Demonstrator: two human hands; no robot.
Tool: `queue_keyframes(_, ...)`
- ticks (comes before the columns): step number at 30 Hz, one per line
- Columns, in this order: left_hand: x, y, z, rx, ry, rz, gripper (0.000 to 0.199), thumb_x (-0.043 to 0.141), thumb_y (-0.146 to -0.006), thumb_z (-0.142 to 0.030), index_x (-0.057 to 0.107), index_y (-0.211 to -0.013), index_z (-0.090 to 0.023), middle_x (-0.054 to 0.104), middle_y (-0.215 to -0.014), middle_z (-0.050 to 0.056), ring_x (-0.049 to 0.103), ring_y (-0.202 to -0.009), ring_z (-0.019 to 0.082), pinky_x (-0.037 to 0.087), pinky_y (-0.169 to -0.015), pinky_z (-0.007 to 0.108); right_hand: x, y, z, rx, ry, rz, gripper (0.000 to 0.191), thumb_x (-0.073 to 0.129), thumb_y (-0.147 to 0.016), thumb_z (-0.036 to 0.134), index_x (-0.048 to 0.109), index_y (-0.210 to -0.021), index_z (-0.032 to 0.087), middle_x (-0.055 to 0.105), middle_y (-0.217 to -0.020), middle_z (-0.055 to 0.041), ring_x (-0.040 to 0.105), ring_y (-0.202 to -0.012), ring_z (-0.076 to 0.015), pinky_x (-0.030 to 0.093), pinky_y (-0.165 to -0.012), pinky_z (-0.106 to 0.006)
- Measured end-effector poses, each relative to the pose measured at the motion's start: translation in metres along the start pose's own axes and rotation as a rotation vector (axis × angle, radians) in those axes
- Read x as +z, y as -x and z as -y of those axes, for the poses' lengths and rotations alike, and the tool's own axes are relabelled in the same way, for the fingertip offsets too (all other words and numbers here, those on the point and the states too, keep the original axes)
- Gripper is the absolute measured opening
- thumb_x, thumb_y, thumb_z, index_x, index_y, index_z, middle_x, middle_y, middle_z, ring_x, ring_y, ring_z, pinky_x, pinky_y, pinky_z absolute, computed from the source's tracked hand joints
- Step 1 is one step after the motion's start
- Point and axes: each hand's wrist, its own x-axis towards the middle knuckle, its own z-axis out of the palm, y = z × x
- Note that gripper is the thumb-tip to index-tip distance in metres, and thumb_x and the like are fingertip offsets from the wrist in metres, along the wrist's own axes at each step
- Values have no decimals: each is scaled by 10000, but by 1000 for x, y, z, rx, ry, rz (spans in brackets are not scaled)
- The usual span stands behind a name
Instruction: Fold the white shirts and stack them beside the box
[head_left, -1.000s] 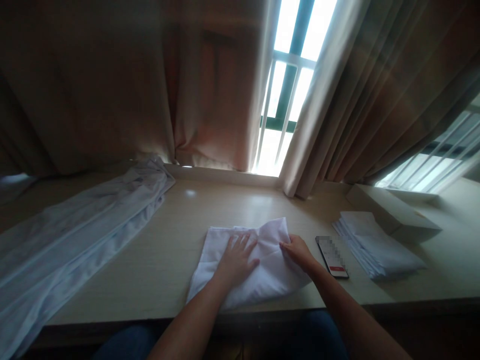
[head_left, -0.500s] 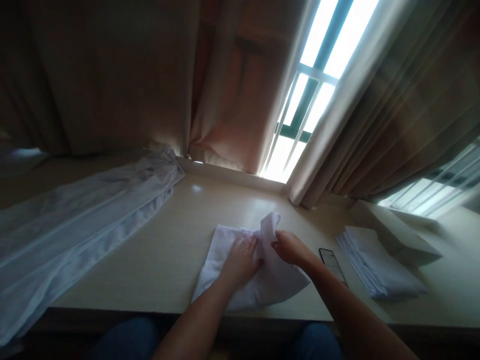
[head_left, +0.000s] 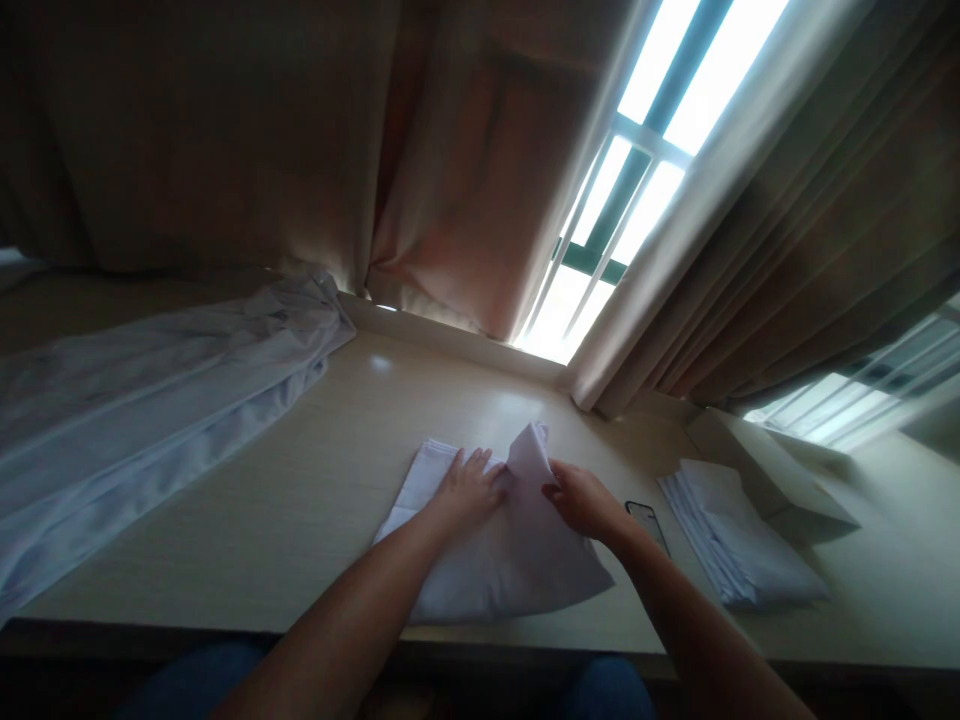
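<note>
A folded white cloth [head_left: 487, 570] lies near the table's front edge, its right part lifted off the surface. On its upper left part, my left hand [head_left: 472, 490] rests flat with the fingers spread. My right hand [head_left: 581, 498] is closed on the cloth's raised right edge, which stands up in a fold between the two hands. The fingertips of my right hand are partly behind the fabric.
Long loose white fabric [head_left: 172, 400] stretches over the left of the table [head_left: 300, 510]. At the right are a phone [head_left: 646, 522], a stack of folded white cloths [head_left: 742, 530] and a pale box [head_left: 780, 475]. Curtains [head_left: 465, 200] and a window stand behind.
My left hand has shifted a little left and up on the cloth, fingers more spread. The raised fold leans further left. The view has turned slightly.
</note>
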Motion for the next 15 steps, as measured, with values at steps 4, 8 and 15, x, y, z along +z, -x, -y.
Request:
queue_keyframes(4, -19, -15, 13, -8, 24, 11, 347, 541, -805, -444, 629, -1118, -323, 647, -1119, 55, 507, -1132, 250, 261, -1029, 467, -2, -1, -25, 106, -131, -1, 229, 536, -810, 223, 659, -1000, 184, 694, -1000, -75, 619, -888, -211, 414, -724, -257)
queue_keyframes(8, -26, -17, 21, -37, 30, -3, 192, 548, -820, -381, 696, -898, -286, 672, -923, 49, 550, -994, 227, 330, -927, 410, -4, 5, -46, 218, -379, 96, 241, 542, -809, 266, 660, -978, 141, 698, -946, -82, 628, -795, -202, 426, -639, -245)
queue_keyframes(15, -39, -2, -16, -53, 38, -115, 208, 475, -881, -291, 662, -935, -218, 629, -1009, 89, 520, -1037, 241, 347, -903, 401, -9, 8, -42, 146, -282, 25, 234, 549, -807, 270, 668, -974, 157, 690, -934, -65, 611, -801, -192, 418, -659, -244)
